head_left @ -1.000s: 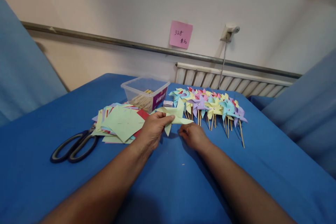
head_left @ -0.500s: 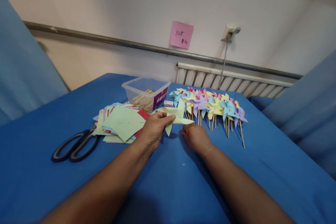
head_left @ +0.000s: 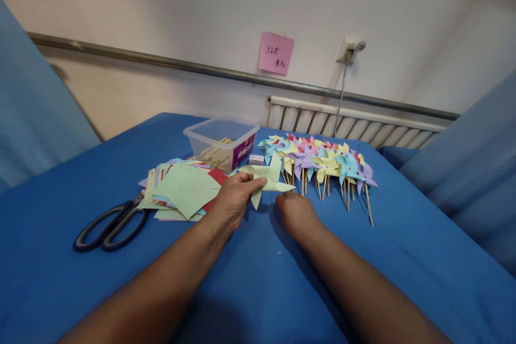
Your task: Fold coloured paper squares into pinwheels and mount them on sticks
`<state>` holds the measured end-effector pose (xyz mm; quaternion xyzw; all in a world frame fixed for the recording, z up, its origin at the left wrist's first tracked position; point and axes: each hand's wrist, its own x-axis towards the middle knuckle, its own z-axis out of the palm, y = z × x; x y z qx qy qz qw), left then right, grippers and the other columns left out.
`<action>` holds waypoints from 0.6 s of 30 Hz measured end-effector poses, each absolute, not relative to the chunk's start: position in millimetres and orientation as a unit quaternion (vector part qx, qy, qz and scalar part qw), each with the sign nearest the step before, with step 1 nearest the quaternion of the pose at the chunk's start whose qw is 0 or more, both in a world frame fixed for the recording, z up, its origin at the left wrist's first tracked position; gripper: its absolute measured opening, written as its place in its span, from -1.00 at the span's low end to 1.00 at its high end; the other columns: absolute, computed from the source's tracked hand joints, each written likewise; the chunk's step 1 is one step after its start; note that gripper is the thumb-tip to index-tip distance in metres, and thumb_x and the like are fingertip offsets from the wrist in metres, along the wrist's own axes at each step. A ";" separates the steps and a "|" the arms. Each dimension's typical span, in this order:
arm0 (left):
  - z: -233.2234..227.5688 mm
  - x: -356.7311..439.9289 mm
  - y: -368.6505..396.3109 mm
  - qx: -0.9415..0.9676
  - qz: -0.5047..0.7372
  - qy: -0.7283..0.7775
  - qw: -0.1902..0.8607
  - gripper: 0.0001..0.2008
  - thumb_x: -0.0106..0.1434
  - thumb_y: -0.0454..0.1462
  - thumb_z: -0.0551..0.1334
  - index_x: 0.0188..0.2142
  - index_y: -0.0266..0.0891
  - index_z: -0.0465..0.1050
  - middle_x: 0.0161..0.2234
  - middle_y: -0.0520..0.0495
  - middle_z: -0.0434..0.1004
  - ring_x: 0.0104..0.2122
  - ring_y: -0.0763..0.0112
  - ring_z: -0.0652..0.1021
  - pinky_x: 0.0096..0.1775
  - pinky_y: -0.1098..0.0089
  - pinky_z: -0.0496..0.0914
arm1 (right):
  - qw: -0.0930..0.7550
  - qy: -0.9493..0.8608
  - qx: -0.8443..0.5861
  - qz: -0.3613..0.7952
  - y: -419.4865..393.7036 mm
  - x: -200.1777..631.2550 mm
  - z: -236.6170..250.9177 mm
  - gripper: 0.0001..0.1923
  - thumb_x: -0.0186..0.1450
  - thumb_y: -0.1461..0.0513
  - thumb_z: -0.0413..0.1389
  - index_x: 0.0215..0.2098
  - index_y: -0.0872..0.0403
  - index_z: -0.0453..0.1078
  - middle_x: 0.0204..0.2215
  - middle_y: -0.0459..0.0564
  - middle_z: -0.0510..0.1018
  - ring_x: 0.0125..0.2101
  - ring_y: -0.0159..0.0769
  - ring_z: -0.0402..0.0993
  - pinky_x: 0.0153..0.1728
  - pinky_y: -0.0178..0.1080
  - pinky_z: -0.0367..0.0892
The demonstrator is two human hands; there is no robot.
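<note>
My left hand (head_left: 237, 193) is closed on a pale green paper pinwheel (head_left: 272, 176), thumb on top near its middle. The folded blades stand out from the centre, and no stick shows on it. My right hand (head_left: 297, 213) rests low over the blue cloth, just beneath the pinwheel's right tip. Its fingers are curled inward, and whatever they may hold is hidden from view. Left of my left hand lies a stack of coloured paper squares (head_left: 189, 191), a light green one uppermost with cuts towards its centre.
Black-handled scissors (head_left: 105, 228) lie at the left, blades partly under the paper. A clear plastic box (head_left: 196, 145) with wooden sticks stands behind, a small box (head_left: 256, 159) beside it. Finished pinwheels on sticks (head_left: 327, 165) lie grouped at the right. A radiator (head_left: 306, 115) is beyond.
The whole view has shifted slightly, so everything sits a little further left. Both hands and the pinwheel keep nearly the same pose.
</note>
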<state>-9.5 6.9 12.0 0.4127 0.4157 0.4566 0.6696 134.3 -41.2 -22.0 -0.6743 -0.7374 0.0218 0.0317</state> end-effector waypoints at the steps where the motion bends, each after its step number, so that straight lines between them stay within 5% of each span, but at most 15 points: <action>1: 12.0 -9.5 6.9 0.413 0.457 0.416 0.669 -0.74 -0.16 -0.28 0.44 -0.48 -0.34 0.44 -0.57 -0.04 0.52 -0.61 0.45 0.48 -0.53 0.45 0.33 | 0.037 -0.745 -0.666 0.029 -40.8 135.3 -22.2 -0.71 0.29 0.36 -0.07 -0.19 0.14 0.48 -0.26 0.19 0.55 -0.27 -0.13 0.50 -0.28 -0.22 0.32; 9: 10.6 -10.0 8.0 0.419 0.458 0.415 0.665 -0.72 -0.16 -0.27 0.44 -0.47 -0.34 0.44 -0.57 -0.03 0.51 -0.61 0.45 0.47 -0.52 0.44 0.32 | 0.122 -0.802 -0.577 0.100 -34.2 156.3 -28.7 -0.71 0.30 0.33 -0.03 -0.17 0.04 0.52 -0.21 0.02 0.59 -0.16 -0.24 0.45 -0.12 -0.30 0.26; 18: 11.0 -10.8 7.8 0.419 0.457 0.413 0.667 -0.74 -0.14 -0.28 0.43 -0.47 -0.33 0.43 -0.56 -0.05 0.51 -0.59 0.44 0.48 -0.50 0.43 0.34 | 0.167 -0.730 -0.653 0.111 -35.7 159.2 -27.4 -0.82 0.27 0.28 0.03 -0.30 0.08 0.49 -0.34 -0.01 0.59 -0.34 -0.32 0.47 -0.34 -0.33 0.20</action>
